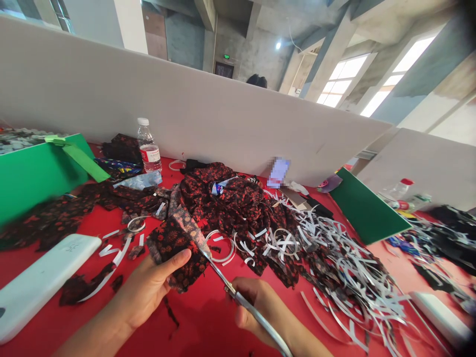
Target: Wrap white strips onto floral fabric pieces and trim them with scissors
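Note:
My left hand grips a piece of dark floral fabric, its thumb lying across the top. In my right hand is a pair of scissors, their blades pointing up and left to the fabric's right edge. The blade tips touch or overlap a paler strip along that edge; whether they are cutting into it I cannot tell. Beyond both hands lies a crumpled heap of the same floral fabric. Close to the blades, a looped white strip rests on the red table.
A tangled pile of white strips spreads to the right. At left are a white oblong device and a green divider; another green divider stands right. A water bottle and a phone are near the white partition.

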### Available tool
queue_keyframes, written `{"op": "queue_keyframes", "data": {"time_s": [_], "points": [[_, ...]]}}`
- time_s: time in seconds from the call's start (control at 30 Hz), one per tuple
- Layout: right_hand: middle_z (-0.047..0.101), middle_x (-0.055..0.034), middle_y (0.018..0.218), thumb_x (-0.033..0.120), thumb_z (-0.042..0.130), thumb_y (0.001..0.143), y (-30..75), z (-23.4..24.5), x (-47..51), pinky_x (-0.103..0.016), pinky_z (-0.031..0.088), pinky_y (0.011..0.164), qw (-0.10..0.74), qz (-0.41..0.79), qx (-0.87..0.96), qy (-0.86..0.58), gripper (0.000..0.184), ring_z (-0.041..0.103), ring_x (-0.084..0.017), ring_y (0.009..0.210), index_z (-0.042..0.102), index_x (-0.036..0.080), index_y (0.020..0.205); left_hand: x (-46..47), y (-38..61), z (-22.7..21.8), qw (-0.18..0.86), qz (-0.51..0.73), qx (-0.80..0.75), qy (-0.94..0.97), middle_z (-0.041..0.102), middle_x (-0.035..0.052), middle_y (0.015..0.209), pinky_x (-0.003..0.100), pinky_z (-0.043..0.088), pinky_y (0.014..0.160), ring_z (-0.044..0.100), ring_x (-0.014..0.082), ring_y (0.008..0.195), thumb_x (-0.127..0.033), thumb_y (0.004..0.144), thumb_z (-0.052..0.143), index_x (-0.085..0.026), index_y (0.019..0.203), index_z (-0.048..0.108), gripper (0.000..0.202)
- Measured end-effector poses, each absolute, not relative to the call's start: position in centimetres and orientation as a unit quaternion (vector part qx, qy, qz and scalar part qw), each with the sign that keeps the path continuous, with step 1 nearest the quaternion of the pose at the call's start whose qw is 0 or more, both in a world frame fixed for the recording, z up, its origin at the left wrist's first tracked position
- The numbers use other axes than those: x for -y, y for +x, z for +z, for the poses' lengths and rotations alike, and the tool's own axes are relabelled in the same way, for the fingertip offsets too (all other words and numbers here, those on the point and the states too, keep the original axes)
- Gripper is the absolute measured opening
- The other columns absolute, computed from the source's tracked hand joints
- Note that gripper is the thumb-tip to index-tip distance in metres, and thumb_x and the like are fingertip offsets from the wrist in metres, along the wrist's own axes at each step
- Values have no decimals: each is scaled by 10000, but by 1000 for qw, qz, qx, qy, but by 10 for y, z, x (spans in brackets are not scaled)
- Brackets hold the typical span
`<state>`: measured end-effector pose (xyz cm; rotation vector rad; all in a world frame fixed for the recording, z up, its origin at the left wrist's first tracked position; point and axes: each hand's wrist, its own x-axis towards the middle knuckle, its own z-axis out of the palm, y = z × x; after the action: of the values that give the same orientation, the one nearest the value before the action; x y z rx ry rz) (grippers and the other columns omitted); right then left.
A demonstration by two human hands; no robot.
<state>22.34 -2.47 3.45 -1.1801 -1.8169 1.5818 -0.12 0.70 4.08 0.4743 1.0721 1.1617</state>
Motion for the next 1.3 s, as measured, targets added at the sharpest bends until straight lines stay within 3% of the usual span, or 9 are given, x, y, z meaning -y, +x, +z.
{"op": "queue_keyframes", "data": {"time_s": [0.13, 0.33, 0.57, 0.73, 0.97, 1.3], "points": [[363, 29, 662, 776, 459, 696, 224, 27, 23, -220, 219, 510, 231, 577, 664, -415, 667, 269, -96, 586, 566, 143, 878, -7, -2, 40, 676, 519, -477, 216, 749, 25, 998, 271, 597, 579, 702, 249, 899, -103, 705, 725, -282, 1219, 536, 577], [354, 38, 641, 790, 482, 663, 223, 15, 21, -219, 188, 498, 248, 579, 660, -409, 682, 255, -84, 574, 549, 132, 826, -8, -4, 38, 681, 519, -463, 226, 744, 22, 1017, 312, 602, 716, 693, 236, 929, -135, 706, 734, -274, 1229, 528, 579], [393, 26, 684, 754, 526, 674, 223, 24, 26, -209, 212, 504, 246, 601, 639, -412, 640, 290, -87, 600, 552, 139, 850, -8, -5, 41, 677, 513, -479, 224, 758, 21, 960, 244, 593, 603, 710, 221, 868, -123, 690, 742, -241, 1115, 605, 461], [361, 43, 624, 807, 505, 624, 222, 12, 20, -210, 199, 486, 256, 580, 659, -405, 707, 275, -79, 560, 553, 133, 832, -7, -4, 41, 678, 515, -475, 223, 760, 9, 950, 263, 593, 627, 712, 218, 853, -128, 682, 750, -252, 1126, 594, 487], [383, 38, 599, 803, 445, 685, 217, 7, 18, -199, 222, 460, 254, 554, 683, -402, 683, 308, -78, 528, 539, 138, 810, -5, -1, 36, 697, 500, -466, 218, 759, 22, 958, 261, 582, 693, 704, 214, 882, -173, 674, 764, -233, 1136, 598, 495], [350, 50, 582, 819, 482, 632, 219, 7, 19, -200, 195, 452, 258, 557, 671, -415, 691, 278, -71, 519, 523, 146, 784, -8, -2, 35, 687, 503, -475, 224, 762, 22, 931, 267, 581, 630, 716, 217, 812, -202, 636, 792, -242, 1121, 612, 519]]}}
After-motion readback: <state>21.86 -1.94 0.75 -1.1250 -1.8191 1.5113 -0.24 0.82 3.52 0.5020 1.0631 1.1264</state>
